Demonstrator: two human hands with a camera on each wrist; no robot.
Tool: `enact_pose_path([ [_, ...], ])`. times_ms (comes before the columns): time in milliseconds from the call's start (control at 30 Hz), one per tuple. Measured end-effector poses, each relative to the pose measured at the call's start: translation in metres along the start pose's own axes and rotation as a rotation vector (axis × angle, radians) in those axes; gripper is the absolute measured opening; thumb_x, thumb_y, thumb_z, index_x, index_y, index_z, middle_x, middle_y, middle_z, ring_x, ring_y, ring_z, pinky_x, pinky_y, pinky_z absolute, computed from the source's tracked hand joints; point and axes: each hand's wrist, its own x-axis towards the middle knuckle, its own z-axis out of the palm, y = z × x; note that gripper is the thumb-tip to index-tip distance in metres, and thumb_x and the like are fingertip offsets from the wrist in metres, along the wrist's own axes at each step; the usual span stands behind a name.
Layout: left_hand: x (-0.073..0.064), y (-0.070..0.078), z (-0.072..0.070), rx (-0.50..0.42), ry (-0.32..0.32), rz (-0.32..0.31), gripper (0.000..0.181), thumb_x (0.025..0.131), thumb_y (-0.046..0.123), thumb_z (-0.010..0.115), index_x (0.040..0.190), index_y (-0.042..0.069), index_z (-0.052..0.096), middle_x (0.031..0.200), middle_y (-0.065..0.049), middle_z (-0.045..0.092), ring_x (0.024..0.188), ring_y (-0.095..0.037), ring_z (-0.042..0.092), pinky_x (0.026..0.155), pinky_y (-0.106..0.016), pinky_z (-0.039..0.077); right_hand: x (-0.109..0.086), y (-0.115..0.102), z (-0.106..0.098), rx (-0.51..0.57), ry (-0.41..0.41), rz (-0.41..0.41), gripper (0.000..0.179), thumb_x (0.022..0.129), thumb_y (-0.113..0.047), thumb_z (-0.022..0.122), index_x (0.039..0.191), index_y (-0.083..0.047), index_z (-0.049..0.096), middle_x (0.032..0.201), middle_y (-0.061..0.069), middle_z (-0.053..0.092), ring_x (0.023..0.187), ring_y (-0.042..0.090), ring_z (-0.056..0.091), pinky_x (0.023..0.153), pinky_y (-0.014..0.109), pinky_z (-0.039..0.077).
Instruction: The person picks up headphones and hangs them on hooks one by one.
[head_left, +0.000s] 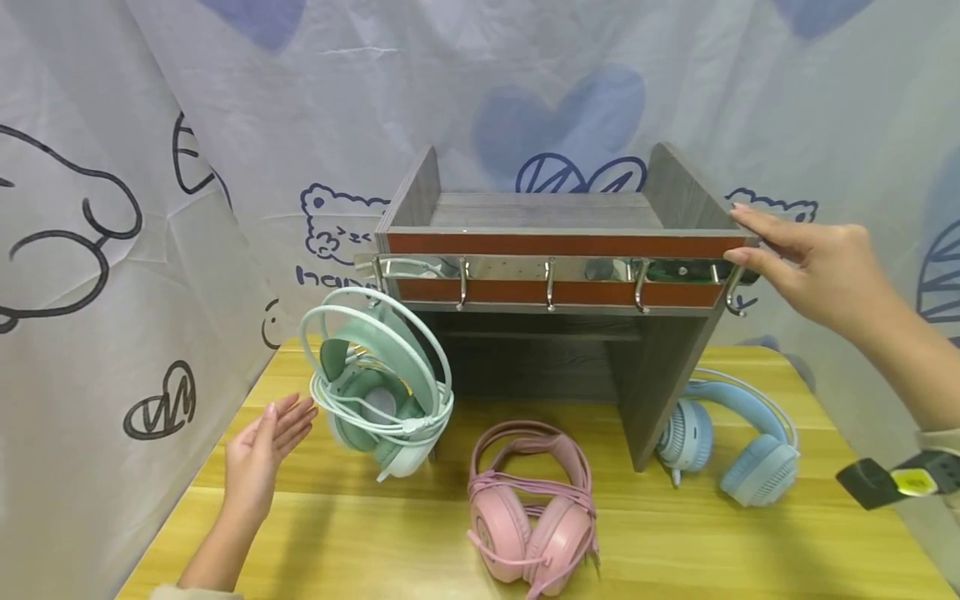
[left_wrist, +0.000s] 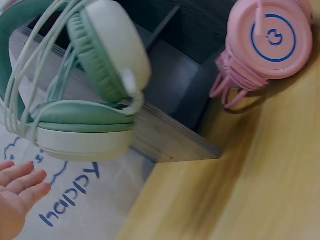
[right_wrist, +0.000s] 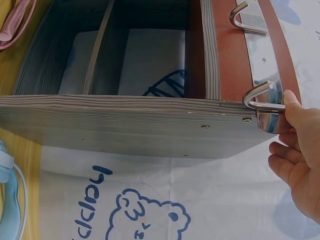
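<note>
Mint-green headphones [head_left: 386, 375], their cable wound round them, hang from the leftmost hook of a metal hook rail [head_left: 506, 268]. This rail runs along the front of a grey wooden shelf [head_left: 660, 392] with a reddish-brown front strip. My left hand [head_left: 258, 454] is held just left of the headphones, fingers extended and holding nothing; in the left wrist view its fingertips show below the green headband. At the rail's right end, my right hand [head_left: 813, 267] pinches the corner, thumb on the metal beside the last hook [right_wrist: 262, 97]. Its other fingers are partly behind the rail.
Pink headphones [head_left: 532, 517] with a wound cable lie on the wooden table [head_left: 360, 542] in front of the shelf. Light-blue headphones [head_left: 757, 467] lie by the shelf's right side. A printed white cloth [head_left: 225, 275] hangs behind and at the sides.
</note>
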Motion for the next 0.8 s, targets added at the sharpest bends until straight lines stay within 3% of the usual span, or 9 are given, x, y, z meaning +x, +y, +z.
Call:
enact_pose_path([
  [167,-0.01,-0.007,-0.003,0.036,0.031,-0.151,0.023,0.097,0.025,0.039,0.1,0.018,0.061,0.096,0.011,0.069,0.089,-0.004,0.065,0.078,-0.017,0.052,0.001,0.0,-0.002,-0.01,-0.008,-0.002,0.046,0.081,-0.02,0.066,0.123,-0.006,0.055,0.115,0.024,0.058,0.042,0.004,0.034,0.046,0.009,0.025],
  [233,-0.013,-0.01,-0.003,0.062,0.026,-0.185,0.023,0.097,0.025,0.039,0.096,0.024,0.062,0.094,0.013,0.069,0.088,-0.004,0.065,0.077,-0.017,0.052,0.002,0.0,-0.002,-0.011,-0.002,-0.01,0.046,0.081,-0.02,0.066,0.123,-0.006,0.055,0.114,0.024,0.058,0.041,0.003,0.031,0.046,0.01,0.024],
  [333,-0.017,-0.016,-0.002,0.104,0.029,-0.225,0.022,0.097,0.026,0.039,0.096,0.023,0.061,0.092,0.015,0.068,0.086,-0.004,0.066,0.075,-0.017,0.053,0.002,0.0,-0.003,-0.01,0.005,-0.017,0.046,0.081,-0.02,0.066,0.122,-0.005,0.055,0.114,0.024,0.058,0.041,0.002,0.03,0.045,0.01,0.024],
  [400,-0.019,-0.019,0.0,0.148,0.029,-0.257,0.024,0.097,0.028,0.038,0.103,0.017,0.058,0.091,0.016,0.068,0.086,-0.003,0.065,0.075,-0.017,0.053,0.003,0.001,-0.003,-0.009,0.008,-0.021,0.045,0.081,-0.02,0.066,0.122,-0.005,0.055,0.114,0.025,0.058,0.04,0.003,0.027,0.044,0.011,0.023],
  [533,-0.024,-0.028,0.005,0.236,0.033,-0.351,0.044,0.097,0.03,0.038,0.123,-0.005,0.046,0.091,0.018,0.067,0.085,-0.001,0.065,0.076,-0.018,0.053,0.003,0.0,-0.003,-0.006,0.003,-0.008,0.045,0.081,-0.02,0.066,0.123,-0.005,0.055,0.114,0.024,0.058,0.041,0.002,0.028,0.043,0.012,0.023],
  [600,-0.028,-0.033,0.007,0.27,0.031,-0.403,0.053,0.097,0.031,0.038,0.127,-0.013,0.039,0.094,0.013,0.068,0.084,-0.002,0.065,0.076,-0.019,0.053,0.002,0.0,-0.003,-0.005,-0.003,-0.002,0.045,0.081,-0.02,0.066,0.123,-0.006,0.055,0.115,0.024,0.058,0.041,0.002,0.028,0.044,0.012,0.023],
  [733,-0.037,-0.05,0.01,0.305,0.035,-0.482,0.054,0.095,0.032,0.044,0.126,-0.012,0.04,0.106,-0.009,0.067,0.086,-0.01,0.066,0.077,-0.025,0.054,0.0,-0.001,-0.002,0.001,-0.012,0.002,0.046,0.081,-0.021,0.066,0.123,-0.005,0.055,0.114,0.024,0.058,0.042,0.002,0.029,0.045,0.011,0.024],
  [800,-0.041,-0.058,0.012,0.307,0.013,-0.488,0.053,0.094,0.029,0.047,0.125,-0.013,0.041,0.109,-0.018,0.064,0.089,-0.016,0.066,0.076,-0.027,0.055,0.0,-0.001,-0.002,0.0,-0.009,-0.001,0.045,0.081,-0.02,0.066,0.122,-0.005,0.055,0.115,0.024,0.058,0.041,0.002,0.029,0.045,0.01,0.024],
])
